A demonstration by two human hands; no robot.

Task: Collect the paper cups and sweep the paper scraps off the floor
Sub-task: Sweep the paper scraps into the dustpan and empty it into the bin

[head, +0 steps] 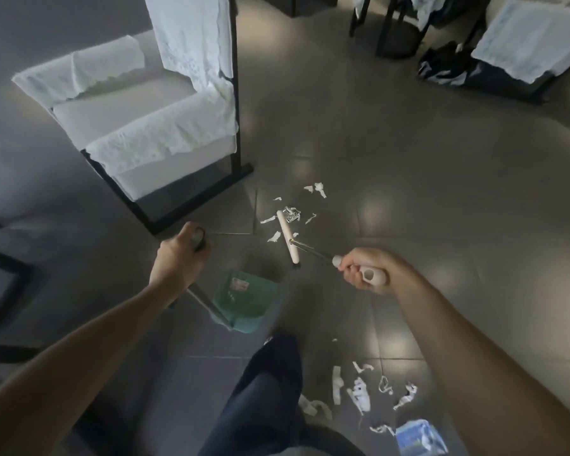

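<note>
With the right hand (364,274) gripping the cream long-handled broom (287,236) and the left hand (178,258) clutching the green plastic dustpan's (244,301) handle, the person should draw the far white paper scraps (290,213) in short strokes toward the pan.

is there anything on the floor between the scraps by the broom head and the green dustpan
Nothing visible blocks the way. The scraps lie on the far side of the broom head, and bare tile runs from there to the mouth of the dustpan. The chair's black leg stands off to the left, clear of that path.
</note>
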